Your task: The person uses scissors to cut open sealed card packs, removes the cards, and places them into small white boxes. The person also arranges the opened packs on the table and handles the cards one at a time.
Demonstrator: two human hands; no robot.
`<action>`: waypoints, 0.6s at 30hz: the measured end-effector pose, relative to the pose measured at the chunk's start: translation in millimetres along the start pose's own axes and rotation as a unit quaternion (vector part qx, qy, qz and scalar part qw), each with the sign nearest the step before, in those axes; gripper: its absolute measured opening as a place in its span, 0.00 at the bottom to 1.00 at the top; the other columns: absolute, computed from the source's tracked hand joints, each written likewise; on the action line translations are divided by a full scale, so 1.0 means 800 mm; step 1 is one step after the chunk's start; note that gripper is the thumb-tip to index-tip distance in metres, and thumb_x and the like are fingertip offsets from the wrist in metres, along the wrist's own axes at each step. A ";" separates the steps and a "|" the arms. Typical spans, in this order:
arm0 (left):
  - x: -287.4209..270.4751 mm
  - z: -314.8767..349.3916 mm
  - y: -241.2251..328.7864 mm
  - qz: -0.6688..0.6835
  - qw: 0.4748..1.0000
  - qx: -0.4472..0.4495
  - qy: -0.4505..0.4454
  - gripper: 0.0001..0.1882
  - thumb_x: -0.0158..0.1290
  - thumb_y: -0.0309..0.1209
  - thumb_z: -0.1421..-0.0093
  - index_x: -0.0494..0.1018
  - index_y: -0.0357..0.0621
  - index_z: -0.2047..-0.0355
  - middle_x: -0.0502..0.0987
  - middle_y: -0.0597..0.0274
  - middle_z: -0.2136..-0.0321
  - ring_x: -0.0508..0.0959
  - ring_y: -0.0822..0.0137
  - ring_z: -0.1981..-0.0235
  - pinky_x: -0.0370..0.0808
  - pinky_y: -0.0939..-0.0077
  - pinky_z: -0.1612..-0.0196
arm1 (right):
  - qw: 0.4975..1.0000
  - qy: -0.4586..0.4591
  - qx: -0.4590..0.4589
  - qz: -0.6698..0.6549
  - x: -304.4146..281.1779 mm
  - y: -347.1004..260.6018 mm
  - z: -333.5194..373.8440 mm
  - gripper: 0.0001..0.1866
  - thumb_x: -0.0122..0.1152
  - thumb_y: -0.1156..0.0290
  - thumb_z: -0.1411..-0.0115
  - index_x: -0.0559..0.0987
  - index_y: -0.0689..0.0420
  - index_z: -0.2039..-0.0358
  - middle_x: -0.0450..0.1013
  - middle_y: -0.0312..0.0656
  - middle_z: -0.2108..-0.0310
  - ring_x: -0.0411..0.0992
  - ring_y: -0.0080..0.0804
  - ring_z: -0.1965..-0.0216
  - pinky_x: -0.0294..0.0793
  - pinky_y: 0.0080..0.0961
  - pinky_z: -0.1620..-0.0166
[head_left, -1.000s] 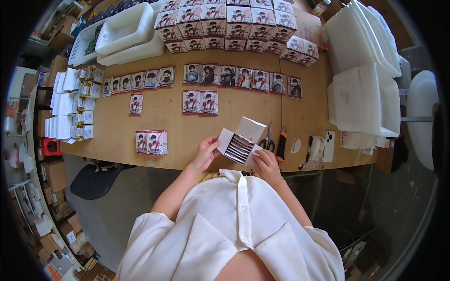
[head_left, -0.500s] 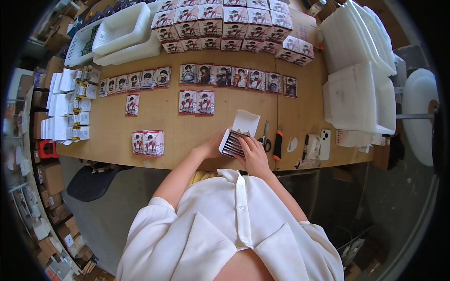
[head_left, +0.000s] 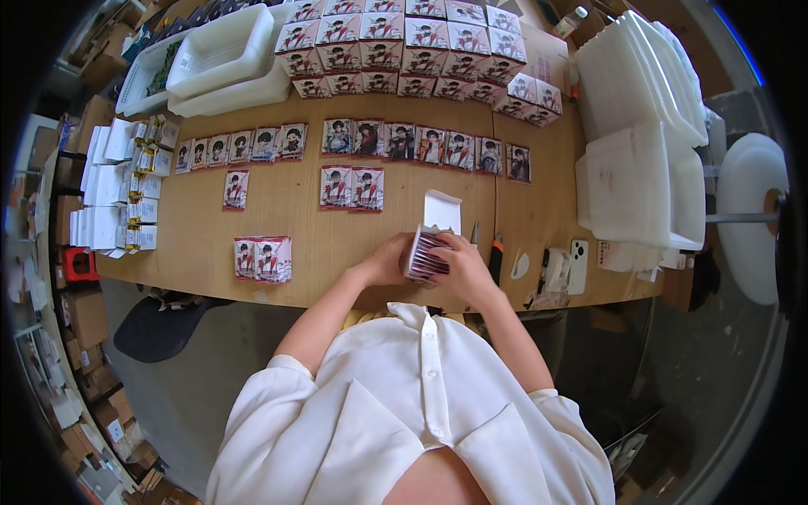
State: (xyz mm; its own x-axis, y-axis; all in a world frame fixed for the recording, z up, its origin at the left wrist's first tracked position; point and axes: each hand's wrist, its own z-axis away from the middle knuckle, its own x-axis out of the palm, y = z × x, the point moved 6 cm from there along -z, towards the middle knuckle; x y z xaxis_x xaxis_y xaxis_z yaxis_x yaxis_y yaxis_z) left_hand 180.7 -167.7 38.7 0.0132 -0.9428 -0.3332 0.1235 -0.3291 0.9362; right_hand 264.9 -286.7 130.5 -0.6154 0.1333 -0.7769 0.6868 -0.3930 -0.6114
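Near the table's front edge I hold a small white box (head_left: 443, 210) with its lid flap standing up. My left hand (head_left: 387, 263) is closed round the box's left side. A row of thin dark-red packets (head_left: 427, 255) fills the box, their edges showing. My right hand (head_left: 465, 268) is closed over the packets from the right, its fingertips partly hidden among them. To the left lie two stacks of packets (head_left: 263, 259). Beyond them are a single packet (head_left: 236, 190), an overlapping pair (head_left: 352, 188) and rows of picture packets (head_left: 240, 149) laid face up.
Stacked printed boxes (head_left: 402, 50) line the back. White bins (head_left: 640, 181) stand at the right, white trays (head_left: 220, 55) at the back left, small white cartons (head_left: 114, 194) at the left edge. A cutter (head_left: 496, 257), phone (head_left: 578, 266) and bottle (head_left: 570, 21) lie at the right.
The box has turned more upright in my left hand. My right hand has shifted slightly to the right, its fingers now spread over the packets' right side. The view has shifted slightly.
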 end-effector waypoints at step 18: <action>-0.044 0.061 0.183 -0.066 0.968 -0.137 0.200 0.53 0.69 0.41 0.58 0.51 0.38 0.37 0.65 0.40 0.46 0.68 0.45 0.45 0.66 0.56 0.43 | 0.515 -0.054 0.197 -0.833 0.116 0.073 0.046 0.36 0.64 0.76 0.51 0.64 0.56 0.40 0.68 0.45 0.43 0.70 0.40 0.45 0.71 0.43 0.44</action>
State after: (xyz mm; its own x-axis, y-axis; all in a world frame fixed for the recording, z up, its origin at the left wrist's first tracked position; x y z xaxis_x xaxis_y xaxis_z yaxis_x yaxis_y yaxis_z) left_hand 150.2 -185.1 192.6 0.3561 -0.7794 -0.5155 0.4086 -0.3662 0.8360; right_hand 233.6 -330.3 28.1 -0.2558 0.5418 0.8007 -0.9465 0.0280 -0.3214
